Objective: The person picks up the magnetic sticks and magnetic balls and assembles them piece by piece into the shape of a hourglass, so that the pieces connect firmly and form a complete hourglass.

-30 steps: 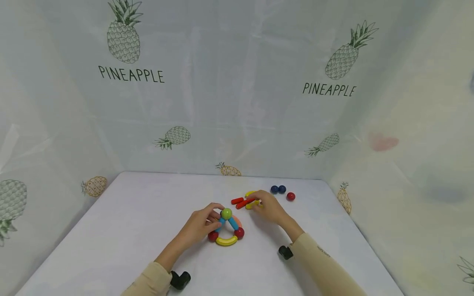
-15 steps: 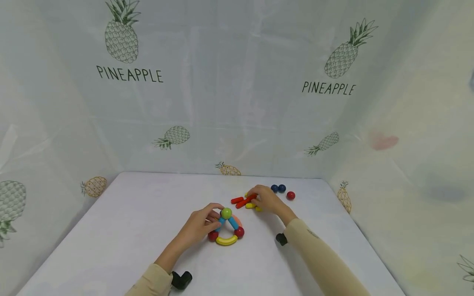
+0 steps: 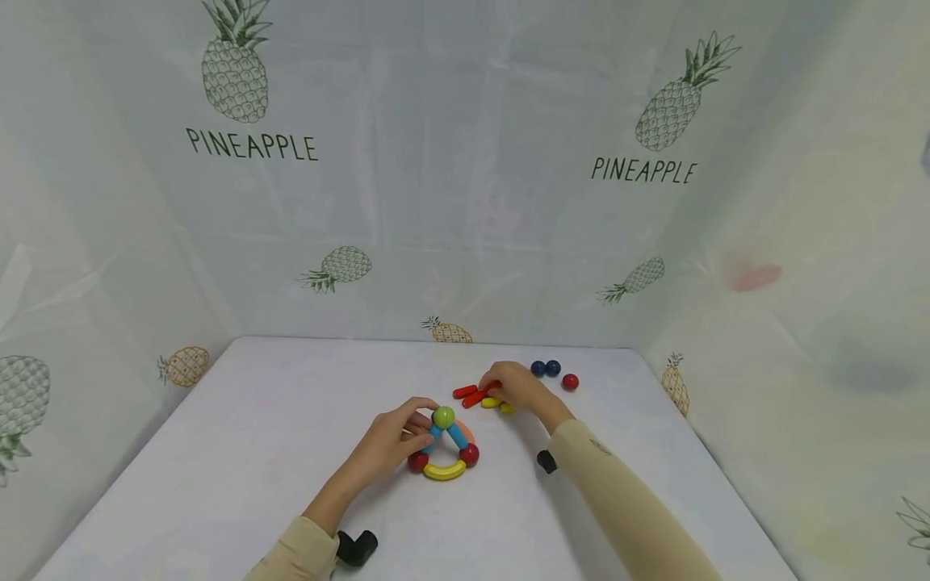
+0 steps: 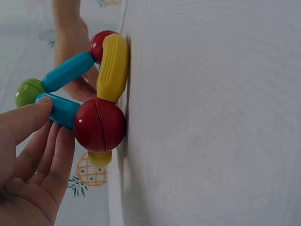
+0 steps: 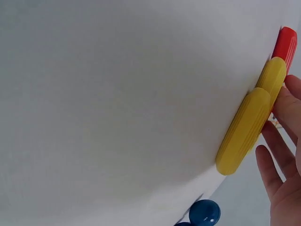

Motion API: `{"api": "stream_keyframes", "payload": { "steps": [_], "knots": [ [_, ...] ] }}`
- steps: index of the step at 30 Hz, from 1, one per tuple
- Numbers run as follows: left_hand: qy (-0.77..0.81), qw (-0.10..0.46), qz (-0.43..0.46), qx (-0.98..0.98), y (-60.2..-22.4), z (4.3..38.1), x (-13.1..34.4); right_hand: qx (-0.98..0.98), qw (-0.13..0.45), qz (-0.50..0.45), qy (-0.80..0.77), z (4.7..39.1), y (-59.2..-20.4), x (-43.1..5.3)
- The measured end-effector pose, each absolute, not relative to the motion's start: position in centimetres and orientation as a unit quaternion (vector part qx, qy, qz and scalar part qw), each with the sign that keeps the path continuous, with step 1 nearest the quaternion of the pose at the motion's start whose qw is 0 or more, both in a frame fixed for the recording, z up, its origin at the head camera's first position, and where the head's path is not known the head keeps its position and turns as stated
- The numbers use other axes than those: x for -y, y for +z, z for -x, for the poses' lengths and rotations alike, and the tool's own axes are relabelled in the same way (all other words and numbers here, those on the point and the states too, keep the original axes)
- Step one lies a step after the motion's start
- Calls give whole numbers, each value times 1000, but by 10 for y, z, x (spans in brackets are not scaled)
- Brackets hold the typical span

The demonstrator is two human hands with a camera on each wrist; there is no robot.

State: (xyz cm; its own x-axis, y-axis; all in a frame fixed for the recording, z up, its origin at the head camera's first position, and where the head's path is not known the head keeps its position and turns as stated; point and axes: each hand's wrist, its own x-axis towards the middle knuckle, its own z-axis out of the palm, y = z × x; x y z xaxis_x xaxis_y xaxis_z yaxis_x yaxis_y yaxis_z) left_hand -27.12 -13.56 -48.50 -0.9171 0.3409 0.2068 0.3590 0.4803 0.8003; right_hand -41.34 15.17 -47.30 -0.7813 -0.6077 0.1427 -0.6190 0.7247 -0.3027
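Note:
In the head view my left hand holds a frame of magnetic building pieces upright on the table. Its thumb and fingers pinch one blue stick. A green ball tops the frame; two red balls and a curved yellow stick form the base. Something orange shows behind it. My right hand reaches into the loose pieces, a red stick between its thumb and fingers, partly hidden. Yellow sticks lie right beside its fingers in the right wrist view.
Another red stick lies left of the right hand. Two dark blue balls and a loose red ball sit at the back right. The white table ends at a pineapple-print curtain. Black wrist cameras hang under both sleeves.
My right hand has moved slightly back and left over the loose sticks, covering more of the red and yellow ones. The left hand and the frame stay in place.

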Motion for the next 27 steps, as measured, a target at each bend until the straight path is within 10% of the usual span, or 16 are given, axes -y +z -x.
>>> {"api": "stream_keyframes", "payload": {
  "steps": [27],
  "knots": [
    [-469,1,190,863,-484,270,136,936,28,-327,127,414,-474,-143]
  ]
}}
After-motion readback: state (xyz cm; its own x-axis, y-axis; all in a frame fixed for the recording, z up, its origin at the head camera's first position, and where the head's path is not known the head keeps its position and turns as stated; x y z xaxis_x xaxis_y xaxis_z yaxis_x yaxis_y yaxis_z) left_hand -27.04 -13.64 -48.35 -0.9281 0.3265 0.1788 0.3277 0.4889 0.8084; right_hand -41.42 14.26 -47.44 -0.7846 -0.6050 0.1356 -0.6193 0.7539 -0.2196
